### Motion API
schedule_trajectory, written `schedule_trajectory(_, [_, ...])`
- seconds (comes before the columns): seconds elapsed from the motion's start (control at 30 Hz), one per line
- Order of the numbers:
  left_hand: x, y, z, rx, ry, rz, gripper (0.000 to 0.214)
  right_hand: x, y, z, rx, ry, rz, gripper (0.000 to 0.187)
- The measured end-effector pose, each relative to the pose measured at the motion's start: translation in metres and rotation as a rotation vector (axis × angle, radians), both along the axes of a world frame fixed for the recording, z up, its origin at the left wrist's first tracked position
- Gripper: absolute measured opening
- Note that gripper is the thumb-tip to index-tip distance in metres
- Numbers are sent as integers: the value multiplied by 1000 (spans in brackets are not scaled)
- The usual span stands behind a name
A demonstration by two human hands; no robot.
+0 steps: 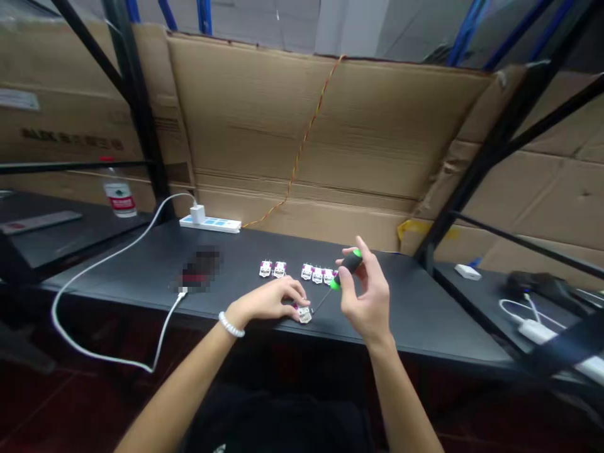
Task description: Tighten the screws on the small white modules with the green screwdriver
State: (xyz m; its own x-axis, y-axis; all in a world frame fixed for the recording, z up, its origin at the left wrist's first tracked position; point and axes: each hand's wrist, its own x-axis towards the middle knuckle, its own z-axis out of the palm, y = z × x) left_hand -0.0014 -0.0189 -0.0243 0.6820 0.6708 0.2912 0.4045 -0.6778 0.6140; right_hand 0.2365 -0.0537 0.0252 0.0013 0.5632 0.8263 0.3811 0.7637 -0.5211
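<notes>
Near the front edge of the dark table, my left hand [276, 298] grips a small white and purple part [304, 314] between thumb and fingers, pressed against the tabletop. My right hand [368, 299] is closed around the black and green handle of a screwdriver [349, 267]. Its thin shaft slants down to the left, with the tip at or beside the part; whether they touch I cannot tell. Behind my hands stands a row of similar white parts [318, 275], partly hidden at its right end by the screwdriver. Two more white parts [272, 269] sit to the left.
A white power strip [212, 224] with a plugged-in charger lies at the back left. Its white cable [101, 358] loops over the front edge to a blurred dark device [201, 267]. Black metal posts [472, 157] frame the table; cardboard [283, 126] walls the back.
</notes>
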Motion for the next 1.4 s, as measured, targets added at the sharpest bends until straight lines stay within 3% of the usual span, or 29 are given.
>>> schedule_trajectory(0.33, [-13, -13, 18, -8, 39, 0, 42, 32, 0, -7, -5, 138, -78, 57])
schedule_trajectory(0.6, [-7, -19, 23, 14, 46, 23, 12, 45, -1, -4, -7, 148, -99, 56])
schedule_trajectory(1.4, [-12, -23, 34, 44, 110, 60, 13, 48, -1, -3, 18, 80, -106, 56])
